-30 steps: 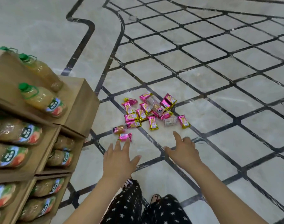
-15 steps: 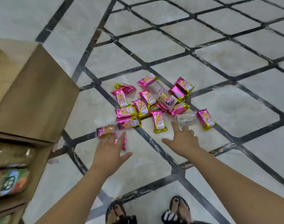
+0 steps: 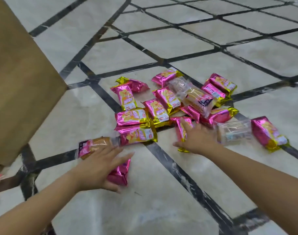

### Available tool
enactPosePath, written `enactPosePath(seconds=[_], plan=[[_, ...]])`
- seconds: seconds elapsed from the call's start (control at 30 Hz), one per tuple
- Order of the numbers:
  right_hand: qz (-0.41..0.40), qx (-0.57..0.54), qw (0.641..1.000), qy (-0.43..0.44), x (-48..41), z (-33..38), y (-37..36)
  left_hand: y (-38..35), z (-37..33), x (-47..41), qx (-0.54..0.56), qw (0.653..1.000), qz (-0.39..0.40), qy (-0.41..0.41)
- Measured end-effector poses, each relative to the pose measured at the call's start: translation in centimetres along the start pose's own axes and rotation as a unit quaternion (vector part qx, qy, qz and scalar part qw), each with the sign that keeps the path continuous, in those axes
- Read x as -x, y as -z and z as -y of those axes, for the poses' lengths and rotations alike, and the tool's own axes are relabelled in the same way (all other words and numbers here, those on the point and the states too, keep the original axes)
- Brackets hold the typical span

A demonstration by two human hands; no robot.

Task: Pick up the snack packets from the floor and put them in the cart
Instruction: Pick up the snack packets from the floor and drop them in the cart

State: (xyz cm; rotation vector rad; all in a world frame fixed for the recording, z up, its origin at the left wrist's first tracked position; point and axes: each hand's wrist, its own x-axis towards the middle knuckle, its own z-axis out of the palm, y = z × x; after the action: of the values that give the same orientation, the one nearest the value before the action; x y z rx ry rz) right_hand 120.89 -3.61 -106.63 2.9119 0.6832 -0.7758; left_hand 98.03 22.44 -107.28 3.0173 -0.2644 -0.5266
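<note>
Head view: snack packets (image 3: 168, 99) all on floor (image 3: 161, 192), none lifted. Your left hand (image 3: 97, 167), right hand (image 3: 197, 139) lie flat, ungripping, on packets' near edge.

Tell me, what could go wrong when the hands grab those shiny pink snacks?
The pink packets overlap in a loose heap, so a big handful might slip from the left hand or right hand. The clear-wrapped snack looks soft and could get squashed. The far-right pink packet sits at the edge and may be missed.
</note>
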Motion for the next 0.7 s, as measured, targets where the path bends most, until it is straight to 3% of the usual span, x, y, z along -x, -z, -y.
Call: enactPosePath(seconds=[0.4, 0.47, 0.57, 0.7], plan=[[-0.001, -0.088, 0.995, -0.039, -1.9, 0.5, -3.1, -2.9, -2.0, 0.5, -0.038, 0.998, 0.046, 0.037], [0.003, -0.093, 0.995, -0.032, -1.8, 0.3, -3.1, -3.4, -2.5, 0.6, 0.009, 0.993, 0.097, 0.066], [0.029, -0.085, 0.996, -0.016, -1.1, -0.5, -3.2, -3.1, -3.5, 0.7, 0.06, 0.986, 0.092, 0.124], [0.057, -0.054, 0.997, 0.015, -0.2, -1.8, -2.8, -2.4, -4.9, 1.4, 0.085, 0.985, 0.057, 0.138]])
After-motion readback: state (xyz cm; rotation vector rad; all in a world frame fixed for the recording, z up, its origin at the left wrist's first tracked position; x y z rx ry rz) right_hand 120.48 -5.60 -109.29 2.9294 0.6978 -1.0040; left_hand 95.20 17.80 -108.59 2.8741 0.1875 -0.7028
